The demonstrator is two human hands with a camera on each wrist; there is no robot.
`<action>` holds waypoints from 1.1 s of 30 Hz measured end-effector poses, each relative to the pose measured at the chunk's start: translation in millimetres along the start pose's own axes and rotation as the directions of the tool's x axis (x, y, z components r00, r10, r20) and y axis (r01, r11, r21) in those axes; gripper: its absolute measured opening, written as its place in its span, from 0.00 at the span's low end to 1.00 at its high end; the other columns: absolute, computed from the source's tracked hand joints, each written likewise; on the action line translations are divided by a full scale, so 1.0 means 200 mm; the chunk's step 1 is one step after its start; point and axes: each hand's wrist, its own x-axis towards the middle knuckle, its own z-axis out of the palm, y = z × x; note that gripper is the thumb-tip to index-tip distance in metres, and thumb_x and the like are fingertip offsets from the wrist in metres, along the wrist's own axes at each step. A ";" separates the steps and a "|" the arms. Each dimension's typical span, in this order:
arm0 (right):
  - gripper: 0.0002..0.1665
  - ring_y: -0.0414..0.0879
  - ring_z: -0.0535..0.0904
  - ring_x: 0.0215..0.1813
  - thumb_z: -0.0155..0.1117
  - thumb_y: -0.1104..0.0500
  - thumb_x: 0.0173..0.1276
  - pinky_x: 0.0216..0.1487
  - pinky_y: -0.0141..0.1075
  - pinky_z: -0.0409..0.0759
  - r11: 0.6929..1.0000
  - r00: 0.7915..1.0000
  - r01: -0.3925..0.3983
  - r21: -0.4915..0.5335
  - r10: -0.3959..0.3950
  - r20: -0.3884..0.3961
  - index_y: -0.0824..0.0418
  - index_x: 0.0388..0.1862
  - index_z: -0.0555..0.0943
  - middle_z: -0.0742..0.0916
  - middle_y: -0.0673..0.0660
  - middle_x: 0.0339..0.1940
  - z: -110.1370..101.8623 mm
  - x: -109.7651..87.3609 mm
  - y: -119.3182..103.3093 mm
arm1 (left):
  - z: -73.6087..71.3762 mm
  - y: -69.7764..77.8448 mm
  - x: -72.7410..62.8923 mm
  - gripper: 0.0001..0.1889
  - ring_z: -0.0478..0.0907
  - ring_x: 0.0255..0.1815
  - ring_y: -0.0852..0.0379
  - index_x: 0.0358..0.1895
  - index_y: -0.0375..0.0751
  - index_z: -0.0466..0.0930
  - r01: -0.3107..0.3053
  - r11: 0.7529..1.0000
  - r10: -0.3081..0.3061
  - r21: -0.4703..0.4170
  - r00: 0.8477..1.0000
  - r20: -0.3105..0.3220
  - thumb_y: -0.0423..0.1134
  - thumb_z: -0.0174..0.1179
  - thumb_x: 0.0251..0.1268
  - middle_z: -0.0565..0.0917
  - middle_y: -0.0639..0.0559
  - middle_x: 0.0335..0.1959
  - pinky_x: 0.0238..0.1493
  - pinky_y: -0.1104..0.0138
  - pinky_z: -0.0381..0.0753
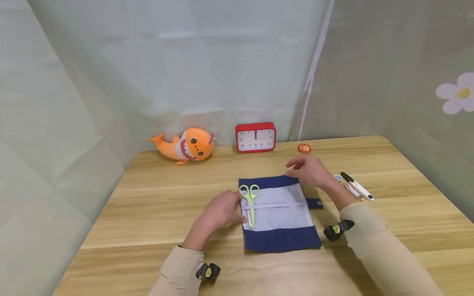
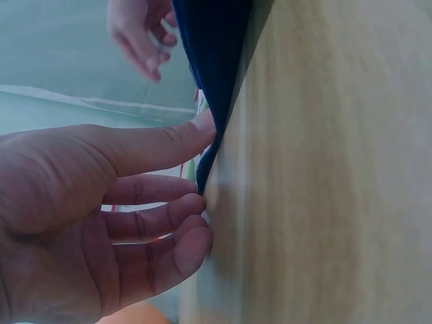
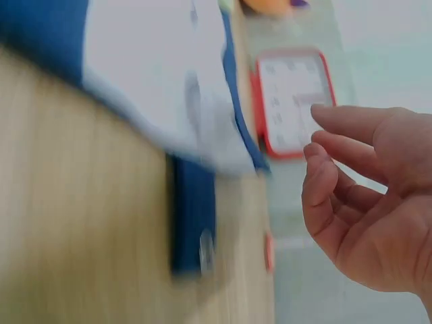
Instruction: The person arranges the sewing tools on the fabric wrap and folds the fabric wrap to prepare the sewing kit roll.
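A navy and pale grey fabric organizer (image 1: 281,240) lies unfolded on the table, its snap tab (image 1: 314,203) sticking out to the right. Green-handled scissors (image 1: 251,205) are tucked under the elastic strap on its left side. My left hand (image 1: 221,210) is at the organizer's left edge; in the left wrist view the thumb (image 2: 182,138) touches that edge, with the fingers spread apart from it. By the top right corner is my right hand (image 1: 311,170), its fingers loosely bent and holding nothing. The right wrist view shows a gap between that hand and the fabric.
Right of the right forearm lie a black-and-white pen-like tool (image 1: 357,187), a small pink item (image 1: 352,191) and a small round piece (image 1: 338,177). Along the back stand an orange shark plush (image 1: 189,144), a red clock (image 1: 255,137) and a round red badge (image 1: 304,148).
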 end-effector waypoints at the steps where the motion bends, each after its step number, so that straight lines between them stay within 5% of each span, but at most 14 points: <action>1: 0.23 0.53 0.83 0.40 0.72 0.53 0.72 0.36 0.37 0.81 1.000 1.000 0.000 -0.011 0.000 -0.023 0.63 0.61 0.85 0.87 0.65 0.49 -0.04 -0.02 0.03 | 0.00 0.00 0.00 0.26 0.78 0.43 0.51 0.51 0.37 0.86 -0.002 1.000 0.002 0.001 1.000 -0.002 0.43 0.84 0.49 0.85 0.48 0.41 0.55 0.53 0.81; 13: 0.21 0.56 0.83 0.44 0.69 0.56 0.74 0.39 0.39 0.76 0.987 0.972 -0.047 -0.155 0.009 -0.236 0.70 0.57 0.86 0.88 0.67 0.46 -0.32 -0.28 0.36 | 0.00 0.08 0.04 0.26 0.78 0.46 0.50 0.59 0.41 0.86 0.000 0.999 0.002 0.039 0.998 -0.059 0.44 0.80 0.58 0.82 0.43 0.54 0.53 0.54 0.82; 21: 0.22 0.57 0.84 0.45 0.69 0.52 0.74 0.42 0.41 0.76 0.982 0.972 -0.099 -0.164 0.060 -0.228 0.69 0.56 0.86 0.90 0.68 0.49 -0.31 -0.31 0.42 | 0.04 0.15 0.11 0.17 0.78 0.46 0.51 0.54 0.44 0.90 -0.082 0.994 0.083 0.078 0.997 -0.012 0.45 0.76 0.64 0.85 0.45 0.49 0.52 0.57 0.82; 33: 0.23 0.66 0.83 0.52 0.70 0.56 0.72 0.52 0.59 0.79 0.976 0.966 -0.082 -0.204 0.027 -0.259 0.72 0.56 0.85 0.89 0.70 0.48 -0.26 -0.29 0.42 | 0.08 0.16 0.16 0.12 0.77 0.44 0.52 0.46 0.46 0.91 -0.115 0.989 0.117 0.094 0.993 -0.016 0.45 0.76 0.63 0.84 0.49 0.39 0.49 0.57 0.81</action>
